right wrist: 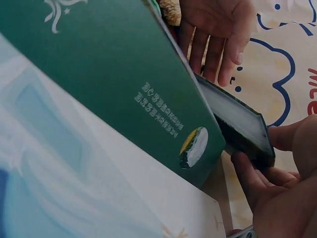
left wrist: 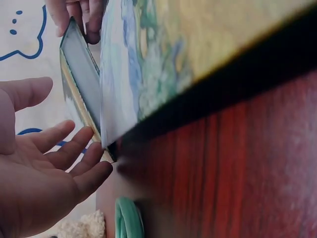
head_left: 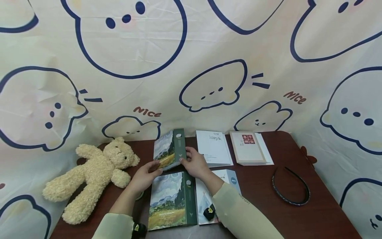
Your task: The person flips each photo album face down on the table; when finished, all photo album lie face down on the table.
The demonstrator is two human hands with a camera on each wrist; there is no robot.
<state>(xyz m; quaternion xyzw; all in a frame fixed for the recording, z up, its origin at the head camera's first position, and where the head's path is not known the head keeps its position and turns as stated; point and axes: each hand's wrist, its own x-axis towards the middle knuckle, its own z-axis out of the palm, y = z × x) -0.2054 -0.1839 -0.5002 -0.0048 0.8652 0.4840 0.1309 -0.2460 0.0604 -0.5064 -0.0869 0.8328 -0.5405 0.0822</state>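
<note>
At the far left of the frame we see a bear lying on its back, partly over the edge of the table. To its right, a green band, clearest at the bottom of the left-wrist view, lies on the wood, largely hidden by the left arm in the head view.

Next we come to the left hand, its fingers loosely extended, thumb apart, fingertips touching the lower left edge of the upper album. That album is just below the centre of the frame, green spine on its right; we cannot tell whether it rests on the table. Below it, at the bottom centre, lies the lower album, with a similar painted cover.

The right hand pinches the upper album at its spine side, between thumb and fingers. Right of this hand we find the white book, and lower down the pale booklet, partly covered by the right sleeve. Farther right lies the beige book, with a white edge showing beside it. At the lower right we see the dark headband, lying well apart from both hands.
</note>
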